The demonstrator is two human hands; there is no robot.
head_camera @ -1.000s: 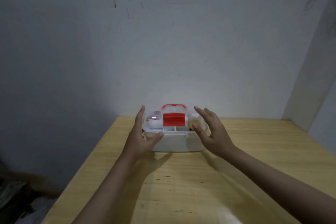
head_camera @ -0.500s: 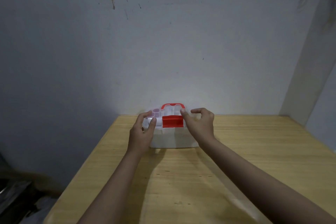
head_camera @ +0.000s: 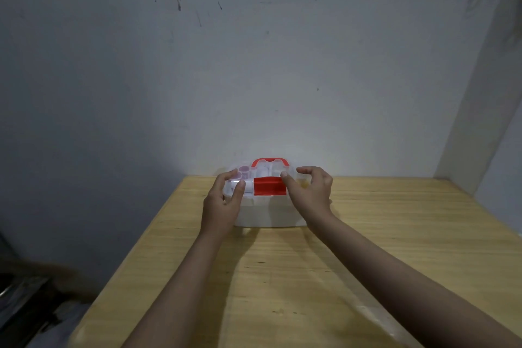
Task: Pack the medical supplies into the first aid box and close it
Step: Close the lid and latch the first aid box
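First aid box is sitting at the desk's far edge; left hand and right hand are curling fingers onto its lid beside the red latch. Probably light, rigid, slick plastic, so pressing near the latch looks safest.

The left hand covers the near left corner of the translucent white plastic first aid box, and the right hand covers its near right corner. What lies under the clear lid shows only as pale purple and yellow blurs, too vague to name. The light wooden desk is cut off at the bottom and right edges. Dark clutter at the lower left is too dim to make out.
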